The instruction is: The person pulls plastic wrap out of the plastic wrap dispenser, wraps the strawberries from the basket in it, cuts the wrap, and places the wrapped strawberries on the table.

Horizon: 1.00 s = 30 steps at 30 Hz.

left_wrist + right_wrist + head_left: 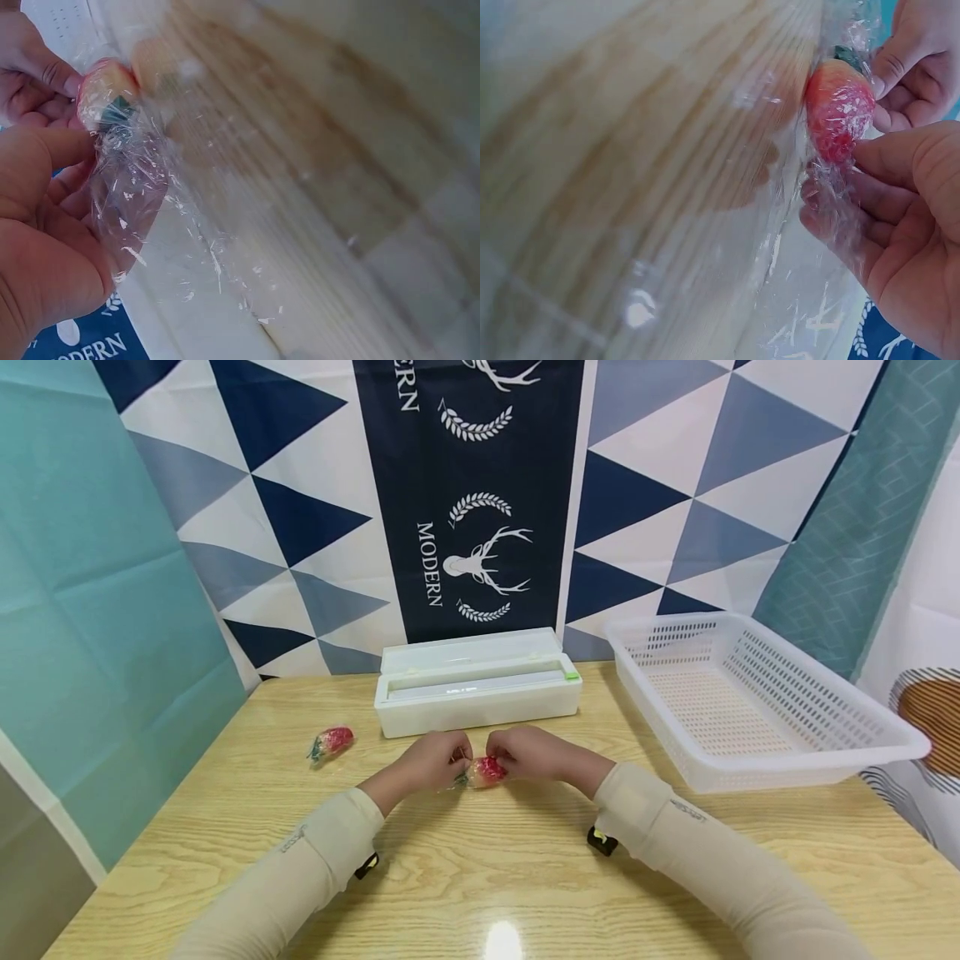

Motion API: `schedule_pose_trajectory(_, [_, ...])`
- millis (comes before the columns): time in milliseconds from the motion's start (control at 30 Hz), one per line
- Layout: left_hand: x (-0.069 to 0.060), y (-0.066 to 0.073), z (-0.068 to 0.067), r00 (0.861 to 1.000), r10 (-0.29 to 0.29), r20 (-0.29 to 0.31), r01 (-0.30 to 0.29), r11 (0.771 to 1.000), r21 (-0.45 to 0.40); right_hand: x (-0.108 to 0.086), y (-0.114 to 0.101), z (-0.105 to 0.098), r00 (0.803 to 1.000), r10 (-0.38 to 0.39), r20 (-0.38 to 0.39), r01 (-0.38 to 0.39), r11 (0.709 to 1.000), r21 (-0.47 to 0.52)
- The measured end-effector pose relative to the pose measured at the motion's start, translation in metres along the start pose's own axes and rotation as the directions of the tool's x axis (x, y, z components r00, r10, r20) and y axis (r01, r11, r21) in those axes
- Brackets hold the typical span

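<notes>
A strawberry wrapped in cling film is between my two hands, just above or on the table in front of the white box. My left hand pinches the film at the green leafy end. At the red tip, my right hand pinches the gathered film between thumb and fingers, as the right wrist view shows. Loose crinkled film trails past the fingers in both wrist views. Another film-wrapped strawberry lies on the table to the left, apart from both hands.
Behind the hands stands a long white cling film box with its lid up and a green piece at its right end. To the right sits a white perforated plastic basket. The wooden table meets a patterned cloth at the back.
</notes>
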<state>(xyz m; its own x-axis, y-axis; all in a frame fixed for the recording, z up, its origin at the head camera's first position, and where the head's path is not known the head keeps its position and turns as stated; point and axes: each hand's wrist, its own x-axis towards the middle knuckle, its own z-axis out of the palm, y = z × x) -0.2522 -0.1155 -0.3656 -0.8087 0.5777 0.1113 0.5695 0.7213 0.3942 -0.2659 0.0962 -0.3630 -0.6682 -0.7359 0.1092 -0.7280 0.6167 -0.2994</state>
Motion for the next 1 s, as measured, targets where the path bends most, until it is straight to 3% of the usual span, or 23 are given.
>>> schedule_pose_trajectory(167, [-0.001,0.002,-0.002,0.998,0.0,-0.069,0.005,0.997,0.079,-0.001,-0.002,-0.005,0.999,-0.023,-0.046,0.021,0.999,-0.039])
schedule_pose_trajectory(300, [-0.004,0.007,-0.004,0.991,0.07,-0.118,-0.055,0.991,0.125,-0.005,-0.004,-0.01,0.997,-0.027,-0.076,0.024,0.999,-0.036])
schedule_pose_trajectory(400, [-0.005,0.012,-0.003,0.987,0.125,-0.102,-0.11,0.984,0.137,-0.006,-0.005,-0.01,0.997,-0.03,-0.077,0.028,0.999,-0.027])
schedule_pose_trajectory(500, [-0.006,0.015,0.001,0.988,0.142,-0.068,-0.131,0.98,0.146,-0.006,-0.005,-0.006,0.996,-0.055,-0.066,0.052,0.998,-0.038])
schedule_pose_trajectory(800, [0.002,0.013,0.005,0.995,0.089,-0.044,-0.08,0.98,0.183,-0.001,-0.003,-0.005,0.999,-0.024,-0.032,0.023,1.0,-0.014])
schedule_pose_trajectory(1000, [0.006,0.01,0.005,0.999,0.042,-0.012,-0.04,0.988,0.146,0.002,0.001,-0.005,1.0,0.014,-0.013,-0.014,0.999,-0.033])
